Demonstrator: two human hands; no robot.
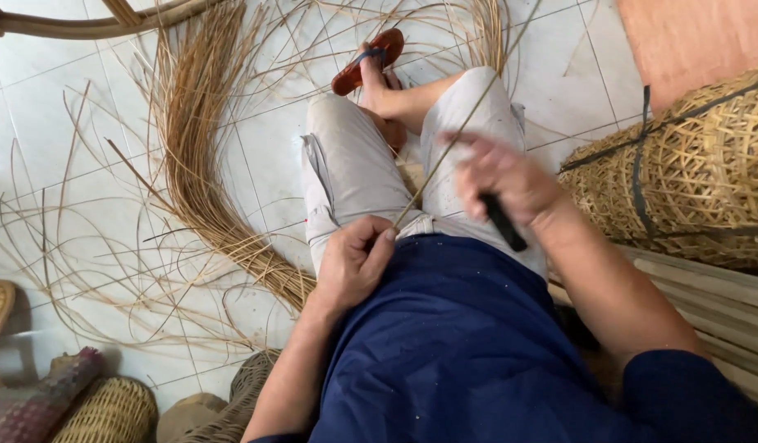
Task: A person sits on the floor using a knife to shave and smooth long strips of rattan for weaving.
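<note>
Pinching one end of a long thin cane strand (461, 131) between thumb and bent fingers, the left hand (354, 262) rests low against the lap, just above the hem of the dark blue shirt (453, 344), and the strand runs from that pinch up and away past the right hand (502, 176) toward the upper edge of the view. The right hand is curled around a dark handle (503, 221), probably a knife, with its fingers close to the strand; the hand is blurred, so whether the fingers actually touch the strand cannot be told, and no blade can be made out. The strand looks very light, narrow and springy, stiff enough to hold a fairly straight line between the hands yet likely to whip or bend if let go; its smooth skin may slide through a loose hold, so a firm pinch near the end, as the left hand has it, seems the sound place to take it. Its far end is lost against the tangle of loose strands on the tiled floor (59, 139). Beyond the left hand lies a thick sheaf of cane (202, 164) curving across the floor. Out past the right hand a woven basket (691, 172) bound with dark straps is cut off by the frame edge. Beyond both hands a foot in a red sandal (369, 59) shows, the other foot hidden under the pale shorts (354, 164).
</note>
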